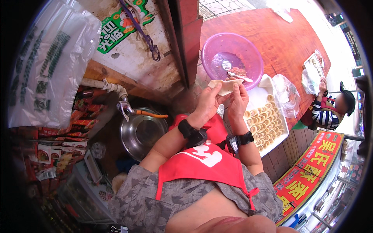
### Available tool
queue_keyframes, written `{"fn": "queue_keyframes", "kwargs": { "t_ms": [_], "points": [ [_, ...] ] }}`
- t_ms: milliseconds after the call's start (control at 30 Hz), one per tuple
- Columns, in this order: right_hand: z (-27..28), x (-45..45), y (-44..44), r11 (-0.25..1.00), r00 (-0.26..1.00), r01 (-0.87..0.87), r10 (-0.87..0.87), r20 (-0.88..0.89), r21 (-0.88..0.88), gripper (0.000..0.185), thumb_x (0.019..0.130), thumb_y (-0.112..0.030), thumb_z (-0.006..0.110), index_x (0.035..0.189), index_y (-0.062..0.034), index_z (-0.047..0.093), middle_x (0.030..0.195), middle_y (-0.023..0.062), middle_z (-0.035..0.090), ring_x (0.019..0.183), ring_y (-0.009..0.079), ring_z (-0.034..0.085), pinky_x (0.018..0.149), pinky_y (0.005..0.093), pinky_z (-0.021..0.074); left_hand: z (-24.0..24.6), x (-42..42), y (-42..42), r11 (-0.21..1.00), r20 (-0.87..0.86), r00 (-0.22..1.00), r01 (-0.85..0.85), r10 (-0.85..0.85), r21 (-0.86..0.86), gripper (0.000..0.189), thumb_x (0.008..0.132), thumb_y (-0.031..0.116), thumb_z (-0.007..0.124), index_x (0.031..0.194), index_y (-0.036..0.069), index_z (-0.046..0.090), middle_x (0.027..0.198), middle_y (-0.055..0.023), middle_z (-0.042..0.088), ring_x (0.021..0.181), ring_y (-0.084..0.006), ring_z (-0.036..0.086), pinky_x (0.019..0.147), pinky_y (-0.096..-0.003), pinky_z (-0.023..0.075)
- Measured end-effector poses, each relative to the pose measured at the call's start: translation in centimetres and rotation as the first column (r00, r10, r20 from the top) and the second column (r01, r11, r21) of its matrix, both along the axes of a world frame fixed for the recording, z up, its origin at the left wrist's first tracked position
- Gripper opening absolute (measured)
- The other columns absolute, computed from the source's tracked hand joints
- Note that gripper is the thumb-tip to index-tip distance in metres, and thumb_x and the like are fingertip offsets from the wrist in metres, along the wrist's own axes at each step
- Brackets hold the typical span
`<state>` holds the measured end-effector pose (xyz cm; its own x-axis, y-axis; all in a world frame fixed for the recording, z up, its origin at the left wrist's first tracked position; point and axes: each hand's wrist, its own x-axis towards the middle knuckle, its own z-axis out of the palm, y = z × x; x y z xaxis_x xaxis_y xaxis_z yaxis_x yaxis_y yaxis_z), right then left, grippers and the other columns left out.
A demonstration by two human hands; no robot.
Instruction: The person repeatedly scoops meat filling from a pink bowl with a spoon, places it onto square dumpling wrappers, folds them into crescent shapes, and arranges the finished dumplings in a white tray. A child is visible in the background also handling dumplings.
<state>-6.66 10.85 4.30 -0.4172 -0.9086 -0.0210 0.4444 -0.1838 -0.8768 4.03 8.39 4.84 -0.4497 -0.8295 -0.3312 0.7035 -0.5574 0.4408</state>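
Between my left hand (pixel 207 102) and my right hand (pixel 238 100) a dough wrapper (pixel 223 87) is held by the fingers and thumbs of both, folded over, with its corners sticking out at the sides. Just beyond it stands a purple translucent plastic bowl (pixel 207 55) with ground meat (pixel 237 70) and a white spoon (pixel 244 78) in it. Rows of folded dumplings (pixel 265 125) fill much of a white tray (pixel 281 137) to the right of my right hand. A stack of dough wrappers (pixel 265 81) lies at the tray's far end, beside a clear plastic bag (pixel 285 93).
The bowl and tray rest on a reddish wooden table (pixel 279 38). Across it another person (pixel 329 109) handles a smaller tray (pixel 314 65). At left are a metal basin (pixel 144 134), a tap (pixel 124 108) with an orange hose, and hanging plastic bags (pixel 55 64).
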Motion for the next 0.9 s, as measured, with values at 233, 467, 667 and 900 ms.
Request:
{"fn": "queue_keyframes", "kwargs": {
  "t_ms": [233, 467, 667, 900],
  "points": [
    [-0.2, 0.2, -0.3, 0.997, 0.994, -0.04, 0.046, 0.099, -0.06, 0.027, 0.101, -0.016, 0.053, 0.119, 0.003, 0.061, 0.112, 0.0099, 0.065, 0.1, 0.0148, 0.062, 0.088, 0.0269, 0.0491, 0.6, 0.3, 0.2, 1.0, -0.021, 1.0, 0.003, -0.003, 0.009, 0.029, 0.101, 0.019, 0.05, 0.121, -0.002, 0.054, 0.118, -0.012, 0.062, 0.108, -0.0205, 0.063, 0.097, -0.0331, 0.0533],
    [-0.4, 0.0, 0.2, 0.996, 0.991, -0.034, 0.045, 0.129, -0.085, 0.026, 0.101, -0.017, 0.053, 0.117, 0.0025, 0.062, 0.111, 0.0094, 0.066, 0.099, 0.0148, 0.062, 0.088, 0.0274, 0.0494, 0.4, -0.1, 0.7, 1.0, 0.024, 1.0, -0.009, 0.009, 0.012, 0.028, 0.102, 0.021, 0.05, 0.119, -0.001, 0.055, 0.116, -0.0102, 0.063, 0.106, -0.019, 0.064, 0.094, -0.0314, 0.0547],
    [-1.1, -0.5, 1.0, 0.998, 0.998, -0.01, 0.014, 0.058, -0.063, 0.025, 0.1, -0.018, 0.055, 0.112, 0.0014, 0.064, 0.104, 0.006, 0.067, 0.095, 0.0117, 0.061, 0.084, 0.0253, 0.0484, 0.0, -0.4, 1.0, 1.0, 0.077, 0.997, 0.021, -0.023, 0.023, 0.027, 0.101, 0.022, 0.05, 0.117, 0.001, 0.057, 0.113, -0.0082, 0.064, 0.102, -0.017, 0.065, 0.089, -0.0297, 0.0566],
    [-1.4, -2.3, 1.7, 0.988, 0.989, -0.143, 0.141, -0.052, -0.052, 0.019, 0.098, -0.014, 0.059, 0.106, 0.0004, 0.067, 0.101, 0.0034, 0.067, 0.088, 0.0088, 0.061, 0.08, 0.0237, 0.048, 0.1, -0.2, 1.1, 0.997, 0.169, 0.983, 0.076, -0.07, -0.025, 0.022, 0.1, 0.023, 0.054, 0.107, 0.004, 0.064, 0.103, -0.0047, 0.068, 0.092, -0.0137, 0.068, 0.078, -0.0252, 0.0578]
  ]
}}
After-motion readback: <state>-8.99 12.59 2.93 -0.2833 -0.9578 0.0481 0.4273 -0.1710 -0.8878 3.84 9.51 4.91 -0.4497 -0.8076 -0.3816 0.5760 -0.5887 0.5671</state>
